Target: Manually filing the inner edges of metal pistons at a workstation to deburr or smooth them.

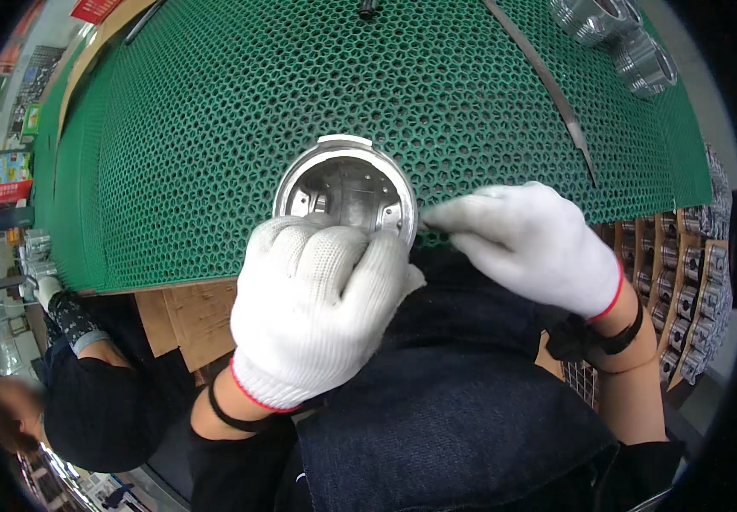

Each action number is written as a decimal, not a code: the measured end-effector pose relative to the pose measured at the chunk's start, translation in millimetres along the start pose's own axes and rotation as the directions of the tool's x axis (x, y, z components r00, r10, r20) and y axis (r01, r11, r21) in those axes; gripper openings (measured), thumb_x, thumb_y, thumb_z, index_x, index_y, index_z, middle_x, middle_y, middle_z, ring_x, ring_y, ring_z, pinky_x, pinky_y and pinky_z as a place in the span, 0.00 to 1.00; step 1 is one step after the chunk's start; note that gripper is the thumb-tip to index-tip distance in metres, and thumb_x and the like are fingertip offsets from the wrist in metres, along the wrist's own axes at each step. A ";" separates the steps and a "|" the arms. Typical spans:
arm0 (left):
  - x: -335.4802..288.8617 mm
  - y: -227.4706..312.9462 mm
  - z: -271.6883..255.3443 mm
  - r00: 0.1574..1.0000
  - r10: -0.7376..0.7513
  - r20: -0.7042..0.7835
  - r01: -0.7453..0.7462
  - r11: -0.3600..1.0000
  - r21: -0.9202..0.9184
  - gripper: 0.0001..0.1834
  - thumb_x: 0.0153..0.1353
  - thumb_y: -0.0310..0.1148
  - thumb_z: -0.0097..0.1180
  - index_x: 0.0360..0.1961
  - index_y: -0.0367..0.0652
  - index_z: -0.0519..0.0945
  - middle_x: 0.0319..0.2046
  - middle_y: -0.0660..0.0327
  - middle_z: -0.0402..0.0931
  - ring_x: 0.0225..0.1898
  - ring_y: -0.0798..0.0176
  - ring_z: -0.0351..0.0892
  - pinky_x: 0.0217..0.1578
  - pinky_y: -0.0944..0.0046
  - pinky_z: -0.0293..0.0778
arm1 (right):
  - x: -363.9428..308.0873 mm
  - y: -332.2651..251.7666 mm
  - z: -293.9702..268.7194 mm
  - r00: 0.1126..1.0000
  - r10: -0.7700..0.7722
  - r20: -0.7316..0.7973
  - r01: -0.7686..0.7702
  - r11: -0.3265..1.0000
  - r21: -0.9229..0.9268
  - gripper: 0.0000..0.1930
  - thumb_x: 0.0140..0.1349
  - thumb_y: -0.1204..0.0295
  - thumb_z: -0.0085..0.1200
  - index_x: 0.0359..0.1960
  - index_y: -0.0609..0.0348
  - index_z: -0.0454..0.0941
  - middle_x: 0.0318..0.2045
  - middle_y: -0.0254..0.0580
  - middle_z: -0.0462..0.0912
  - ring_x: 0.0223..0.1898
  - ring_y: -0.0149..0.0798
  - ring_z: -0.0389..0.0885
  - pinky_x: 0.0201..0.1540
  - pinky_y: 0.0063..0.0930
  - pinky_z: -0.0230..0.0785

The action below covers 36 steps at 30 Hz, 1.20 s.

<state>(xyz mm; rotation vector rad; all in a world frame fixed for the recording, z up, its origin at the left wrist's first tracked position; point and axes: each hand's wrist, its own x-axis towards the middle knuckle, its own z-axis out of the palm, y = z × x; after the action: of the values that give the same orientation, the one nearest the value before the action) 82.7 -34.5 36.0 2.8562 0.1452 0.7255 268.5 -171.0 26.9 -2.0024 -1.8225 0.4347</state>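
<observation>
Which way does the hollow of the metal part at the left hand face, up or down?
Up, toward the camera: the round metal part shows its inside beyond the left hand.

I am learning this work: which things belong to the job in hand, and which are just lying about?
Apparently in the job:
hollow metal part, held by left hand
right hand, beside it

Apparently lying about:
slender tool
metal cylinders, upper right

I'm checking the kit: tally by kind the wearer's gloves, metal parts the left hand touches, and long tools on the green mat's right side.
White knitted gloves with red cuffs: 2
Round silvery metal part: 1
Long grey tapered metal tool: 1
Total: 4
</observation>
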 end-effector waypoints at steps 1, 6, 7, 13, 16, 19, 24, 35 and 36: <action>-1.9 -1.7 -3.4 0.999 -0.034 0.014 0.035 0.997 -0.072 0.20 0.43 0.43 0.71 0.35 0.45 0.79 0.33 0.60 0.72 0.36 0.55 0.74 0.37 0.55 0.73 | -2.8 8.1 -0.1 0.998 -0.024 0.057 0.007 0.960 0.280 0.12 0.59 0.71 0.52 0.44 0.53 0.82 0.33 0.44 0.84 0.35 0.45 0.84 0.39 0.35 0.78; 29.4 -39.6 -39.4 0.834 0.204 0.512 -0.242 0.970 0.008 0.23 0.39 0.43 0.71 0.40 0.54 0.83 0.36 0.67 0.76 0.48 0.59 0.76 0.66 0.37 0.54 | -15.8 12.3 -32.7 0.819 0.570 -0.071 -0.488 0.755 0.437 0.16 0.62 0.71 0.53 0.51 0.60 0.79 0.38 0.36 0.84 0.36 0.30 0.81 0.42 0.24 0.74; 33.1 -46.8 -41.0 0.751 0.254 0.609 -0.288 0.957 -0.044 0.23 0.38 0.43 0.71 0.40 0.55 0.84 0.37 0.68 0.78 0.50 0.60 0.76 0.67 0.37 0.52 | -19.9 27.9 -31.4 0.814 0.537 -0.222 -0.445 0.821 0.357 0.17 0.62 0.70 0.53 0.52 0.61 0.78 0.38 0.35 0.83 0.36 0.29 0.80 0.42 0.23 0.74; 68.8 -44.4 -52.9 0.636 0.444 0.631 -0.590 0.807 0.027 0.11 0.45 0.39 0.65 0.31 0.50 0.84 0.37 0.67 0.79 0.50 0.59 0.76 0.67 0.54 0.59 | -43.0 103.6 -12.9 0.793 0.337 -0.507 -0.536 0.782 -0.318 0.23 0.62 0.58 0.56 0.58 0.49 0.74 0.43 0.45 0.80 0.39 0.42 0.84 0.43 0.33 0.76; 72.6 -38.8 -53.9 0.882 0.358 0.306 -0.435 0.869 0.235 0.19 0.39 0.35 0.66 0.38 0.47 0.81 0.39 0.60 0.78 0.48 0.55 0.77 0.53 0.54 0.72 | -23.4 95.5 -6.6 0.783 0.374 -0.497 -0.573 0.745 -0.342 0.23 0.62 0.56 0.55 0.58 0.43 0.73 0.38 0.44 0.78 0.36 0.49 0.82 0.39 0.40 0.75; 105.7 -54.4 -3.9 0.772 0.530 0.350 -0.620 0.750 0.231 0.15 0.57 0.29 0.50 0.46 0.43 0.75 0.35 0.60 0.73 0.38 0.60 0.76 0.59 0.50 0.65 | -29.8 107.4 -9.5 0.786 0.381 -0.486 -0.586 0.708 -0.393 0.22 0.61 0.59 0.56 0.58 0.45 0.73 0.36 0.44 0.78 0.35 0.50 0.81 0.37 0.42 0.74; 61.3 -65.3 -34.3 0.989 0.150 0.013 -0.149 0.988 -0.047 0.30 0.45 0.14 0.59 0.54 0.39 0.77 0.56 0.50 0.73 0.58 0.51 0.73 0.57 0.54 0.71 | -59.6 83.3 -9.9 0.836 0.391 -0.384 -0.515 0.800 -0.307 0.24 0.59 0.62 0.59 0.58 0.46 0.73 0.37 0.47 0.77 0.35 0.51 0.81 0.37 0.41 0.74; -20.0 -23.1 20.2 0.989 -0.138 -0.060 0.121 0.966 -0.228 0.16 0.47 0.44 0.69 0.34 0.48 0.85 0.68 0.37 0.54 0.68 0.34 0.56 0.64 0.44 0.58 | -122.1 22.0 0.2 0.834 0.528 -0.161 -0.503 0.847 0.171 0.31 0.56 0.78 0.55 0.65 0.58 0.64 0.58 0.49 0.73 0.53 0.46 0.79 0.56 0.32 0.70; -25.6 -22.8 25.3 0.977 -0.197 -0.087 0.164 0.943 -0.291 0.19 0.49 0.46 0.68 0.40 0.48 0.83 0.67 0.37 0.53 0.67 0.34 0.57 0.63 0.44 0.59 | -118.7 12.9 -8.6 0.803 0.583 -0.121 -0.513 0.781 0.357 0.32 0.56 0.82 0.49 0.66 0.62 0.61 0.62 0.45 0.71 0.57 0.41 0.76 0.60 0.29 0.65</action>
<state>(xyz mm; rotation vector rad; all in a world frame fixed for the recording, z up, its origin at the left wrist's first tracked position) 71.3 -19.9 -2.3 2.4930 0.2913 0.8009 271.6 -290.7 23.9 -2.2223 -0.9288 0.5866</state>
